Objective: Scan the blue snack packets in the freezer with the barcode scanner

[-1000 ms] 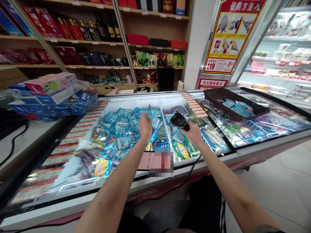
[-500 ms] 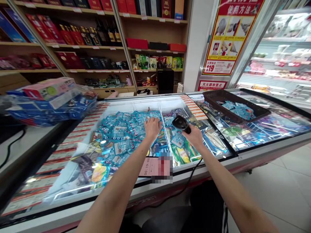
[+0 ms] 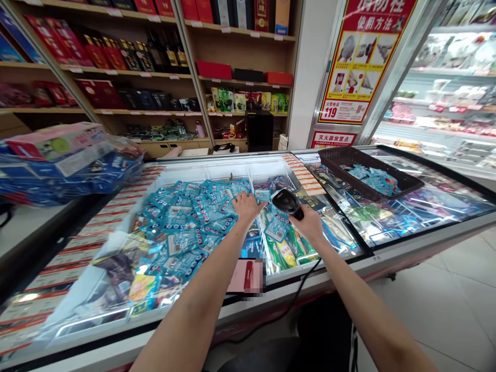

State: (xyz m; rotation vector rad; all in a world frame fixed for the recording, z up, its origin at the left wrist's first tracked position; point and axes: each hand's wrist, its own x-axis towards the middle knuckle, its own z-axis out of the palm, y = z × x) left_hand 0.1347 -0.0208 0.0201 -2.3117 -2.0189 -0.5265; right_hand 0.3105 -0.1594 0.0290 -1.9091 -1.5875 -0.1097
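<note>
In my right hand [image 3: 309,225] is a black barcode scanner [image 3: 285,202], its head tilted toward the left and its cord hanging down over the freezer edge. My left hand [image 3: 246,207] is open, thumb stretched out to the right, at the right side of a spread of small blue packets [image 3: 194,209]. Whether its fingertips touch a packet I cannot tell. One blue packet [image 3: 276,229] lies apart, below the scanner. Near the front edge, beneath my left forearm, rests a phone [image 3: 245,276] with a pink screen, partly blurred out.
A chest freezer [image 3: 372,268] with glass lids holds bagged goods. On its right part stands a brown tray [image 3: 413,185] with more blue packets. Plastic-wrapped boxes [image 3: 70,165] are stacked at the left. Behind are shelves [image 3: 248,79] with boxes and bottles.
My left hand's thumb has spread out to the right, and the hand has shifted slightly right across the packets. The scanner stays in my right hand. The view has shifted a little.
</note>
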